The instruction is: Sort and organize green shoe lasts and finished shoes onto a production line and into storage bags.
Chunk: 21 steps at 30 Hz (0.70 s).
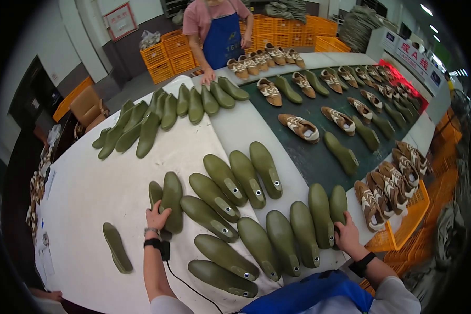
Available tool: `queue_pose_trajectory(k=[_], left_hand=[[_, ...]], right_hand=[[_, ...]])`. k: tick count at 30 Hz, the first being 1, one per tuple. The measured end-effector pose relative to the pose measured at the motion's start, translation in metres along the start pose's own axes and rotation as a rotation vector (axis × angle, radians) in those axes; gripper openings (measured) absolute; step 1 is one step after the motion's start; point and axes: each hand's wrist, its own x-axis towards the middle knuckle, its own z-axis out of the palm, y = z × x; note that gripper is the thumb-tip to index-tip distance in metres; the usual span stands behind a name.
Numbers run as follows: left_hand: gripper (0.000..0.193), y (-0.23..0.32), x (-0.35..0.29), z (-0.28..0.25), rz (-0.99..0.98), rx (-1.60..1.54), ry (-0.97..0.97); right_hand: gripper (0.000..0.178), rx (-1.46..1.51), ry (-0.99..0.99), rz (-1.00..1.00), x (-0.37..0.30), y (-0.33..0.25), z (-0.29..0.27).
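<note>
Your left grip (158,216) touches two green shoe lasts (172,196) on the counter (81,204), your right grip (347,234) the rightmost last's (338,201) near end, all pointing away, how tightly I can't tell.

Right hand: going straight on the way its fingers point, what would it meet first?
The right hand would first meet the olive-green, foot-shaped, plastic-looking last at the near row's right end, apparently against its fingers already, though depth is unclear.
</note>
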Motion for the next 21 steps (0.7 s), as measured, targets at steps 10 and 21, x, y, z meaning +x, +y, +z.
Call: queue_pose_trajectory(k=[10, 21], left_hand=[[0.067, 0.097, -0.032, 0.065, -0.224, -0.004, 0.089], [0.079, -0.043, -0.003, -0.01, 0.027, 0.022, 0.534]], right_hand=[[0.026, -0.005, 0.002, 0.041, 0.0, 0.004, -0.001], [0.032, 0.01, -0.105, 0.058, -0.002, -0.007, 0.006]])
